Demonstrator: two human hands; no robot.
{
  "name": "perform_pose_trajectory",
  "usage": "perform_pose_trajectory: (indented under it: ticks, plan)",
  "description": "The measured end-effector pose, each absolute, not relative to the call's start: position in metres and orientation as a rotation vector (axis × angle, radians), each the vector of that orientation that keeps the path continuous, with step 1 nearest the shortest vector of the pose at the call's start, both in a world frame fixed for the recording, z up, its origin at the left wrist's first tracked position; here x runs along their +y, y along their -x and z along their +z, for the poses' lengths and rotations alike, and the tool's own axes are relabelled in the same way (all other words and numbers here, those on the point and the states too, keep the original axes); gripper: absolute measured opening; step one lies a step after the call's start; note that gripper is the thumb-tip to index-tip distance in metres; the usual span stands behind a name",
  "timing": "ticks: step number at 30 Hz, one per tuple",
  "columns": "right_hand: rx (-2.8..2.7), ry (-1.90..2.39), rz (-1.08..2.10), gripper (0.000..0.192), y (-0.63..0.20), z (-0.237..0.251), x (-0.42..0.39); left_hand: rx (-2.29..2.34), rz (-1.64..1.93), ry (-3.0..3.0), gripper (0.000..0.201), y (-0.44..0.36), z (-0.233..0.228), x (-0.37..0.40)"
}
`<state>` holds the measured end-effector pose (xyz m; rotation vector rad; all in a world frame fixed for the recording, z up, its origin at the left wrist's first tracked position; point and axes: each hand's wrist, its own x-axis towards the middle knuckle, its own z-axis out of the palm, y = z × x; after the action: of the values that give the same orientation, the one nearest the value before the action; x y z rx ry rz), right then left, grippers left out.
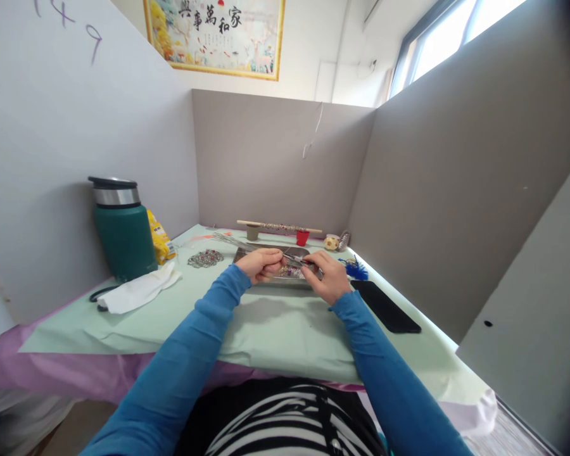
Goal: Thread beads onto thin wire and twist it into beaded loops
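My blue sleeves [204, 354] reach past a black flat phone [384, 307] to the shallow grey metal tray [266, 251]; my left hand [263, 264] and right hand [330, 275] pinch thin silver wires [247, 244] over it, pointing left and away.

Blue sleeves, zebra-striped top

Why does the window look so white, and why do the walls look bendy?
Head view: the window is overexposed by daylight; the wide lens curves the partition walls; both hands over the tray look small, the beads too tiny to make out.
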<state>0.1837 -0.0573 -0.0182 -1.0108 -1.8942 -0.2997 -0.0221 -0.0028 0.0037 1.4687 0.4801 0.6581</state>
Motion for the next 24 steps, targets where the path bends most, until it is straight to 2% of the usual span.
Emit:
perform_pose_trajectory:
  ticks: [16, 24]
  plan:
    - [-1.822, 1.057, -0.247, 0.019, -0.177, -0.022, -0.052, 0.684, 0.892, -1.653, 0.015, 0.007, 0.005, -0.012]
    - [-1.73, 1.218, -0.117, 0.019, -0.165, -0.021, -0.053, 1.001, 1.25, -2.082, 0.018, -0.001, -0.001, -0.007]
